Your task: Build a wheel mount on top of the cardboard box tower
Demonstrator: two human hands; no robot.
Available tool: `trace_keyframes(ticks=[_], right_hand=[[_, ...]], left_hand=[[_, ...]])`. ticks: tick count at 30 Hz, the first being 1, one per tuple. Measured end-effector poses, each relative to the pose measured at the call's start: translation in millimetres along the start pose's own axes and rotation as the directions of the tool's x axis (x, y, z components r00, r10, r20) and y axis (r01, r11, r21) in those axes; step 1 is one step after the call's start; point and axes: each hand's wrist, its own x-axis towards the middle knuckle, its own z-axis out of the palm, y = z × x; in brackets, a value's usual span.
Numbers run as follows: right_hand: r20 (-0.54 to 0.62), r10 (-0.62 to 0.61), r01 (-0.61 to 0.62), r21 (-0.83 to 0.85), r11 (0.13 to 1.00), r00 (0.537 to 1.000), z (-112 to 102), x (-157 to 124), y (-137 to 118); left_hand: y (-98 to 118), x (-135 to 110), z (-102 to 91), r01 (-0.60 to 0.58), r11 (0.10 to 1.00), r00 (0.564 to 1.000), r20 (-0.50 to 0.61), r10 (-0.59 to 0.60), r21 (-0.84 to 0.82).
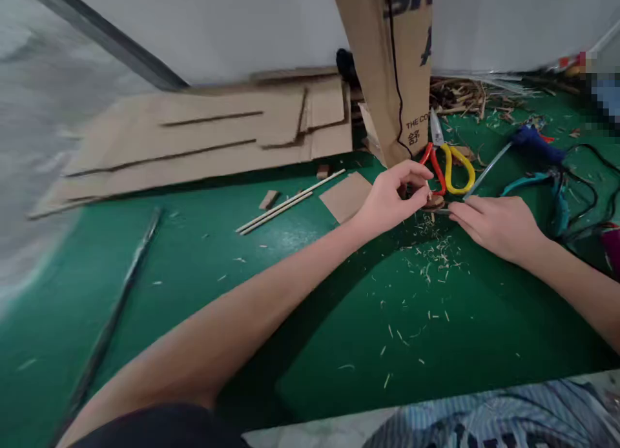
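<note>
The small brown piece (436, 201) is on the bench (194, 254), right between the two hands. It sits just in front of the scissors (436, 133) with the red and yellow handles. The left hand (394, 193) is curled up narrow, with its thumb and pointing finger close together at the brown piece. I cannot tell if they pinch it tight or only touch it. The right hand (498, 222) is low and flat, with its fingers close together near the other side of the piece. I cannot tell if it holds anything.

Lots of tiny pale shavings (438, 254) lie on the bench below the hands, so I think some cutting or scraping is done. The brown piece does not look joined to anything big, but the fingers hide part of it. Two thin sticks (290, 203) and a square of card (346, 196) lie away from the fingers, and so does a little brown block (268, 199). Nothing here looks all finished, so my guess is that the work is partway along. I cannot tell how much is left.
</note>
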Motion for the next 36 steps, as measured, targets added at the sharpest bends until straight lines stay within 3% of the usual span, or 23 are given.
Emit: trace_keyframes(ticks=[10, 36], right_hand=[[0.008, 0.089, -0.089, 0.038, 0.995, 0.996, 2.4, 1.4, -2.7], [0.014, 0.076, -0.075, -0.078, 0.994, 0.997, 1.8, 1.1, -7.3]], left_hand=[[6.3, 2.9, 1.5, 0.082, 0.996, 0.996, 0.031, -0.081, -0.035], [1.7, 5.8, 3.0, 0.127, 0.988, 0.992, 0.026, -0.126, -0.082]])
